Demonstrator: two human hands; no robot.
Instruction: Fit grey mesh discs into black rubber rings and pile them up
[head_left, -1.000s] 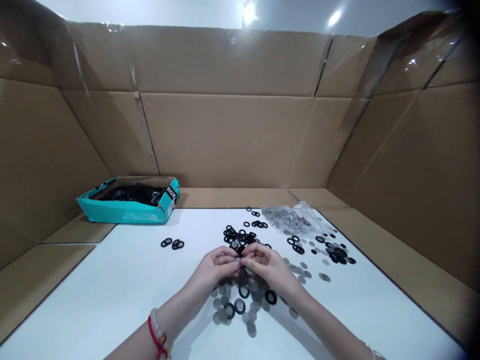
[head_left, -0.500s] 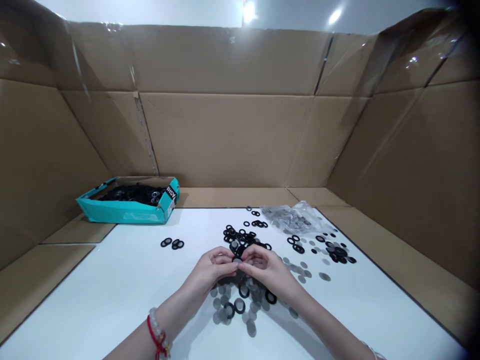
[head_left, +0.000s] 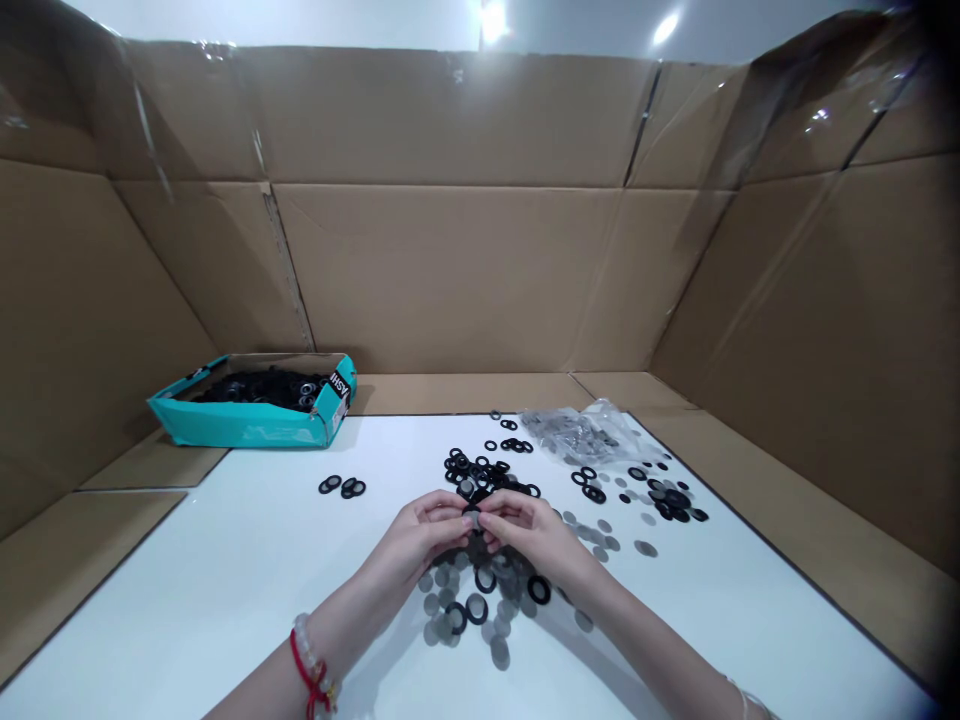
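Between my fingertips, at the middle of the white table, is a black ring with a grey disc. My left hand pinches it from the left, and my right hand grips its right side. Black rings lie in a heap just beyond my fingers. Under and in front of my hands are many thin grey discs, with a few black rings among them. My palms hide part of the pile.
A teal box full of black rings stands at the back left. Several ringed discs lie left of centre. At the back right are a clear plastic bag and a dark cluster of pieces. Cardboard walls surround the table.
My fingertips have shifted slightly on the ring and disc, and more of the grey disc shows between them. The whole view has moved a little.
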